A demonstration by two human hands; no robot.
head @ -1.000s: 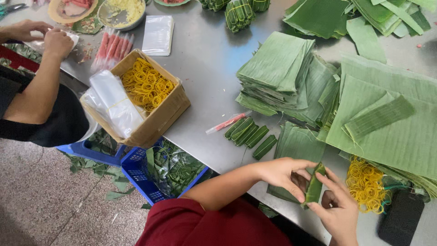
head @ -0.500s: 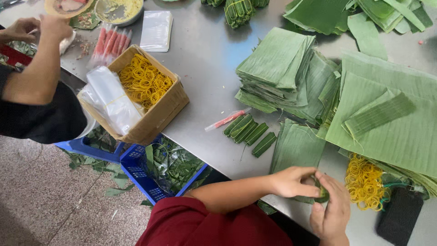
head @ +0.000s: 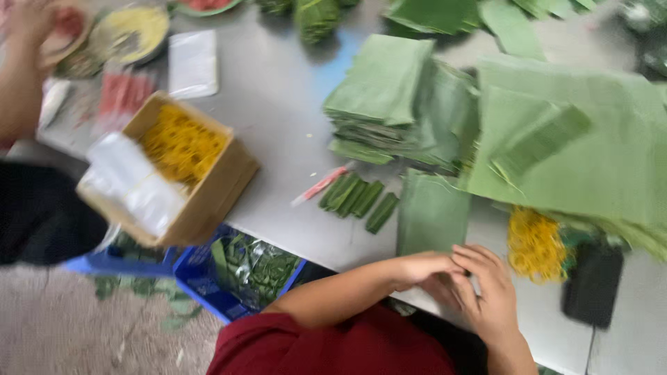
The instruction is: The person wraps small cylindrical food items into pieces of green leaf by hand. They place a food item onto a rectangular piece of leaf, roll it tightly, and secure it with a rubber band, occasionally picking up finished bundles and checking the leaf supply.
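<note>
My left hand (head: pixel 425 269) and my right hand (head: pixel 492 295) are pressed together at the near edge of the metal table (head: pixel 278 90). Their fingers are curled around a small green leaf roll, which is almost wholly hidden between them. Just beyond my hands lies a flat green leaf piece (head: pixel 431 212). Several finished green leaf rolls (head: pixel 354 198) lie side by side to its left. A loose pile of yellow rubber bands (head: pixel 533 243) sits right of my hands. The whole view is blurred.
A stack of folded leaves (head: pixel 382 90) and large leaf sheets (head: pixel 590 153) cover the far right. A cardboard box (head: pixel 222 187) holds yellow rubber bands and clear plastic bags (head: pixel 135 184). A blue crate (head: pixel 250 267) stands below the table edge. Another person's arm (head: pixel 17 90) is at the left, and a black object (head: pixel 590 285) at the right.
My hands drew together and closed over the leaf roll, which was upright and visible a second ago. The view has shifted and blurred.
</note>
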